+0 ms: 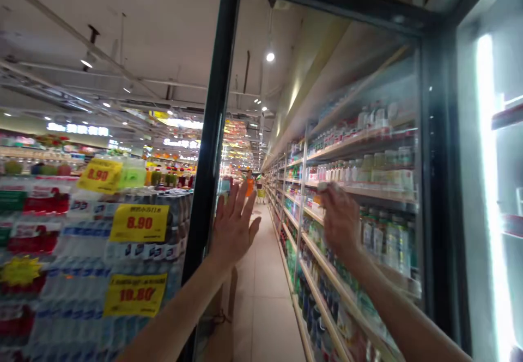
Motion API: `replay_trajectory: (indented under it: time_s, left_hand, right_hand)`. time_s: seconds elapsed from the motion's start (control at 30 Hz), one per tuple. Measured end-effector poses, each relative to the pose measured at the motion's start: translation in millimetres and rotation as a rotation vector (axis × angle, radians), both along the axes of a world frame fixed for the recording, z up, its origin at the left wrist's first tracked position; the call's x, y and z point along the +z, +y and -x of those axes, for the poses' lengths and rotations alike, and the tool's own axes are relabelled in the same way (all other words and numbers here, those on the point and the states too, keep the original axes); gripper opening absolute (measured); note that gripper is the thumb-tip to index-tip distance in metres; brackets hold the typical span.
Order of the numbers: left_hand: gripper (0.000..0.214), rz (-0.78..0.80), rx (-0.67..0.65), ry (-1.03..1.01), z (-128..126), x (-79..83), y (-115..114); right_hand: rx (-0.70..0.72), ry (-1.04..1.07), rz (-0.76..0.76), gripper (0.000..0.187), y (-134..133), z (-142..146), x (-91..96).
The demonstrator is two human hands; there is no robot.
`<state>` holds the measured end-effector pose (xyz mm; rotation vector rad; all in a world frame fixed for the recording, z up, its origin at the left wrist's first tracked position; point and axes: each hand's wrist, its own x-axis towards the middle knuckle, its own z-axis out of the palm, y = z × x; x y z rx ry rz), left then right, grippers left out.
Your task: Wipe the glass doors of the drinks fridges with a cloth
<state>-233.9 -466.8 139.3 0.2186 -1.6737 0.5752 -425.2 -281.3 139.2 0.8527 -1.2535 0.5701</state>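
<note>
A glass cooler door (327,3) with a black frame stands swung open in front of me. My left hand (233,225) lies with fingers spread at the glass near the frame's left side, holding nothing. Further right, my right hand (341,217) is raised at the glass with its fingers curled closed. Something small and pale shows at its fingertips, too blurred to name. Through the pane I see shelves of bottles (378,168) running down the aisle.
To the left stand stacked packs of bottled drinks (81,242) with yellow price signs (139,223). At the right edge is the lit cooler interior (490,187). A person in orange (249,183) is far down the tiled aisle floor (265,275).
</note>
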Motion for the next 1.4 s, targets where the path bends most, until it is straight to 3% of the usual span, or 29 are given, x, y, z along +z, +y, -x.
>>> replay_trajectory:
  time_s: [0.1, 0.17, 0.23, 0.3, 0.37, 0.4, 0.47, 0.53, 0.6, 0.67, 0.83, 0.9, 1.03, 1.1, 1.17, 1.27, 1.33, 1.4]
  left_hand:
    - [0.053, 0.029, 0.014, -0.002, -3, -23.1, -4]
    - [0.051, 0.028, 0.034, 0.003, -4, -29.6, -5]
    - [0.05, 0.026, 0.041, 0.001, -5, -30.3, -5]
    - [0.049, 0.034, 0.034, -0.006, -5, -28.8, -4]
    - [0.049, 0.045, 0.022, -0.012, -6, -28.1, -4]
    - [0.048, 0.046, 0.017, -0.016, -7, -28.3, -5]
    - [0.048, 0.042, 0.012, -0.024, -7, -29.4, -5]
    - [0.049, 0.03, 0.013, -0.029, -7, -30.6, -4]
    - [0.05, 0.023, 0.018, -0.027, -6, -31.1, -4]
    - [0.049, 0.022, 0.02, -0.026, -7, -31.0, -3]
    - [0.05, 0.013, 0.012, -0.03, -10, -31.1, -2]
    - [0.051, 0.011, 0.016, -0.039, -11, -32.0, -2]
    - [0.052, -0.014, 0.032, -0.069, -11, -32.8, 3]
    - [0.052, -0.027, 0.014, -0.092, -16, -31.0, 8]
    - [0.05, -0.017, -0.041, -0.117, -26, -27.1, 12]
    - [0.053, -0.009, -0.124, 0.002, -47, -19.8, 7]
    - [0.063, -0.135, -0.18, 0.177, -58, -16.1, -5]
    - [0.073, -0.348, -0.296, 0.233, -65, -14.4, -19]
  right_hand:
    - [-0.005, -0.095, 0.209, 0.051, 17, 30, 20.2]
    - [0.03, -0.078, 0.246, 0.051, 11, 27, 18.2]
    - [0.065, -0.01, 0.149, 0.052, -5, 6, 1.4]
    - [0.092, 0.098, -0.059, 0.054, -18, -17, -20.7]
    - [0.086, 0.169, -0.203, 0.055, -17, -22, -34.4]
    - [0.062, 0.163, -0.203, 0.054, -10, -15, -35.0]
    - [0.001, 0.069, -0.036, 0.051, 11, 14, -23.6]
    - [-0.016, -0.042, 0.242, 0.049, 31, 46, -3.1]
    - [0.02, -0.096, 0.371, 0.048, 36, 57, 12.1]
    - [0.066, -0.072, 0.279, 0.05, 22, 38, 10.1]
    - [0.149, 0.198, -0.297, 0.059, -34, -44, -33.0]
    - [0.127, 0.184, -0.27, 0.058, -33, -43, -28.9]
    - [0.039, -0.024, 0.142, 0.051, -4, 4, 16.2]
    - [0.051, -0.063, 0.234, 0.048, 1, 14, 29.9]
    - [0.088, -0.036, 0.199, 0.049, -7, 0, 25.4]
    - [0.171, 0.067, -0.022, 0.056, -38, -52, -7.5]
    - [0.21, 0.125, -0.204, 0.059, -63, -88, -30.5]
    - [0.207, 0.179, -0.32, 0.062, -83, -113, -39.5]
